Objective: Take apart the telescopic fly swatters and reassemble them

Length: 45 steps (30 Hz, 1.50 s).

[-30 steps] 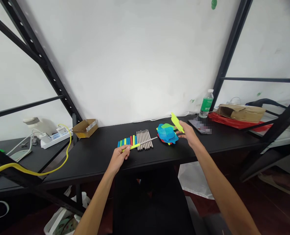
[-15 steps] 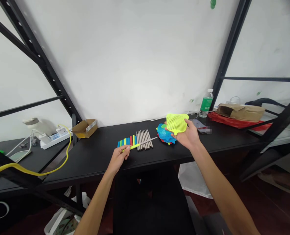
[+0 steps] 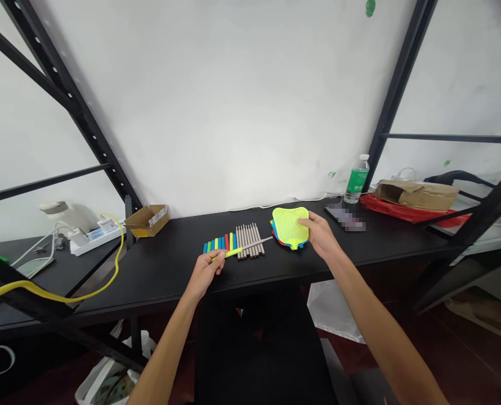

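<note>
Left hand (image 3: pixel 205 274), lower centre of frame: fingers closed around a neon-yellow plastic handle (image 3: pixel 229 254), which runs across the palm toward the row of sticks. A thin grey rod (image 3: pixel 262 241) extends from it to the right, passing over the brown rods. Grip looks firm, though the fingers hide part of the handle.

Right hand (image 3: pixel 321 236), just right of centre: fingers spread, palm down, not clenched, with the fingertips resting on the right edge of a neon-yellow mesh swatter head (image 3: pixel 290 226).

Both hands are over a long black desk (image 3: pixel 161 287), with a black steel shelf upright (image 3: pixel 396 95) at upper right. Right of the hands are a crumpled red plastic bag (image 3: pixel 388 206) and a brown kraft packet (image 3: pixel 417 195). A white power strip (image 3: pixel 96 238) sits at left, with a yellow cable (image 3: pixel 117 261) curving down from it.

The swatter head lies flat on a stack of blue and red mesh heads (image 3: pixel 276 232), only their edges showing. Left of it: brown rods (image 3: pixel 248 242) side by side, then a row of short blue, green, yellow and red sticks (image 3: pixel 219 243). Nearby at upper right: a green-label water bottle (image 3: pixel 357 180) and a black phone (image 3: pixel 344 217), its screen blurred.
</note>
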Motion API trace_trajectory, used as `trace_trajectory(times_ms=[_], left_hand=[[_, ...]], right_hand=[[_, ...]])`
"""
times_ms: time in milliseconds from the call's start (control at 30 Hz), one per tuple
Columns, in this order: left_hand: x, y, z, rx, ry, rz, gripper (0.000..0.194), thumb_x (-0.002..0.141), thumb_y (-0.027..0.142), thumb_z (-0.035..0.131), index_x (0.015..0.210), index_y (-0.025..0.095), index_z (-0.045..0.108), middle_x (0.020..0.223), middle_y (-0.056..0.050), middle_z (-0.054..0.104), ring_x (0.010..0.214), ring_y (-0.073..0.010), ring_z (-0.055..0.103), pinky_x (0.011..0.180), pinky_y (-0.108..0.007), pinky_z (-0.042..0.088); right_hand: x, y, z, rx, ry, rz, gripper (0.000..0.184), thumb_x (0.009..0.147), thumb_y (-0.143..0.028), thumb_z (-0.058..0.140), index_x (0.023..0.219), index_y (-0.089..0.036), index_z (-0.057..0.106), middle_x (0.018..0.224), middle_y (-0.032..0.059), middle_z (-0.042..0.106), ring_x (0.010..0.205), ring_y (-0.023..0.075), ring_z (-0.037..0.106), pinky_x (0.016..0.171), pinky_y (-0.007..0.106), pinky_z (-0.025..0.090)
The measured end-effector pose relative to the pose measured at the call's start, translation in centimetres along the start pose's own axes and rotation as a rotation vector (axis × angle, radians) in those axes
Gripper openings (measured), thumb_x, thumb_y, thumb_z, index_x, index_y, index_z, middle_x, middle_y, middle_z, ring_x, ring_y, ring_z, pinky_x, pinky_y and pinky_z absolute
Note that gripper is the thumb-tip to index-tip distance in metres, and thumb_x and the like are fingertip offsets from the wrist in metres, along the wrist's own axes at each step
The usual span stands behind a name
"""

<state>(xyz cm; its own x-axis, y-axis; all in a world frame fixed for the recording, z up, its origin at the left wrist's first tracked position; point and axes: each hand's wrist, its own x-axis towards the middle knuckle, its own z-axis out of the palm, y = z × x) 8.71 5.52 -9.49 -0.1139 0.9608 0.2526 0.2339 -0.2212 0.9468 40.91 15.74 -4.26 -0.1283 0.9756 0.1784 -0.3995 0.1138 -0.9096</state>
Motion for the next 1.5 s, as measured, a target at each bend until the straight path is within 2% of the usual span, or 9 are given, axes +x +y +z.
trace_trajectory(times_ms=[167, 300, 433, 600, 767, 1167, 1367, 1500], left_hand=[[-0.04, 0.04, 0.01, 0.009, 0.001, 0.014, 0.037, 0.089, 0.051, 0.061, 0.087, 0.015, 0.07, 0.059, 0.004, 0.045, 0.053, -0.0101, 0.038, 0.059, -0.026, 0.032], [-0.06, 0.07, 0.0, -0.008, -0.005, 0.003, 0.037, 0.089, 0.052, 0.061, 0.089, 0.015, 0.07, 0.06, 0.004, 0.045, 0.053, -0.0101, 0.038, 0.058, -0.025, 0.031], [-0.07, 0.14, -0.04, -0.021, -0.007, 0.003, 0.038, 0.088, 0.052, 0.061, 0.089, 0.015, 0.07, 0.061, 0.003, 0.045, 0.053, -0.01, 0.038, 0.057, -0.025, 0.031], [-0.09, 0.29, -0.01, -0.02, 0.002, 0.008, 0.038, 0.087, 0.053, 0.062, 0.085, 0.015, 0.069, 0.061, 0.003, 0.046, 0.053, -0.01, 0.038, 0.056, -0.025, 0.032], [-0.14, 0.4, 0.1, -0.029, -0.001, 0.019, 0.039, 0.089, 0.052, 0.06, 0.079, 0.014, 0.066, 0.06, 0.003, 0.044, 0.052, -0.0097, 0.037, 0.056, -0.025, 0.031], [-0.18, 0.23, 0.08, -0.079, 0.01, 0.001, 0.039, 0.089, 0.052, 0.06, 0.086, 0.014, 0.066, 0.061, 0.003, 0.045, 0.052, -0.0094, 0.037, 0.052, -0.024, 0.029], [-0.21, 0.06, 0.13, -0.139, -0.014, -0.027, 0.038, 0.088, 0.053, 0.062, 0.091, 0.014, 0.066, 0.058, 0.006, 0.034, 0.051, -0.0084, 0.029, 0.05, -0.023, 0.026], [-0.34, 0.27, 0.16, -0.141, -0.025, -0.033, 0.038, 0.087, 0.053, 0.063, 0.084, 0.015, 0.064, 0.059, 0.007, 0.027, 0.051, -0.0078, 0.024, 0.05, -0.023, 0.026]], right_hand=[[0.0, 0.16, -0.05, -0.026, 0.033, 0.001, 0.051, 0.057, -0.018, 0.075, 0.101, -0.024, 0.051, 0.08, -0.0018, 0.066, 0.075, 0.0227, 0.068, 0.055, 0.029, 0.055], [-0.01, 0.35, 0.19, -0.041, 0.038, -0.013, 0.062, 0.056, -0.017, 0.071, 0.114, -0.025, 0.051, 0.086, -0.0006, 0.066, 0.074, 0.0226, 0.068, 0.053, 0.03, 0.056], [0.0, 0.5, 0.41, -0.069, 0.037, -0.018, 0.049, 0.056, -0.018, 0.066, 0.105, -0.018, 0.061, 0.09, 0.0041, 0.069, 0.075, 0.0232, 0.069, 0.052, 0.028, 0.056], [-0.08, 0.59, 0.5, -0.124, 0.042, -0.014, 0.038, 0.056, -0.018, 0.064, 0.095, -0.017, 0.064, 0.087, 0.0046, 0.071, 0.076, 0.0231, 0.069, 0.05, 0.025, 0.054], [-0.37, 0.36, 0.75, -0.131, 0.018, -0.02, 0.035, 0.058, -0.018, 0.065, 0.093, -0.017, 0.064, 0.089, 0.0041, 0.071, 0.078, 0.022, 0.069, 0.056, 0.027, 0.057], [-0.36, 0.78, 0.51, -0.167, -0.029, -0.017, 0.031, 0.066, -0.024, 0.067, 0.097, -0.019, 0.065, 0.095, 0.0051, 0.071, 0.079, 0.0215, 0.07, 0.055, 0.027, 0.058], [-0.5, 0.87, 0.72, -0.264, -0.049, -0.064, 0.032, 0.07, -0.027, 0.066, 0.101, -0.02, 0.067, 0.1, 0.0055, 0.071, 0.077, 0.0207, 0.068, 0.047, 0.024, 0.056], [-0.7, 0.53, 0.92, -0.342, -0.084, -0.088, 0.032, 0.072, -0.026, 0.063, 0.104, -0.02, 0.066, 0.095, 0.0053, 0.072, 0.064, 0.0178, 0.066, 0.04, 0.022, 0.05]])
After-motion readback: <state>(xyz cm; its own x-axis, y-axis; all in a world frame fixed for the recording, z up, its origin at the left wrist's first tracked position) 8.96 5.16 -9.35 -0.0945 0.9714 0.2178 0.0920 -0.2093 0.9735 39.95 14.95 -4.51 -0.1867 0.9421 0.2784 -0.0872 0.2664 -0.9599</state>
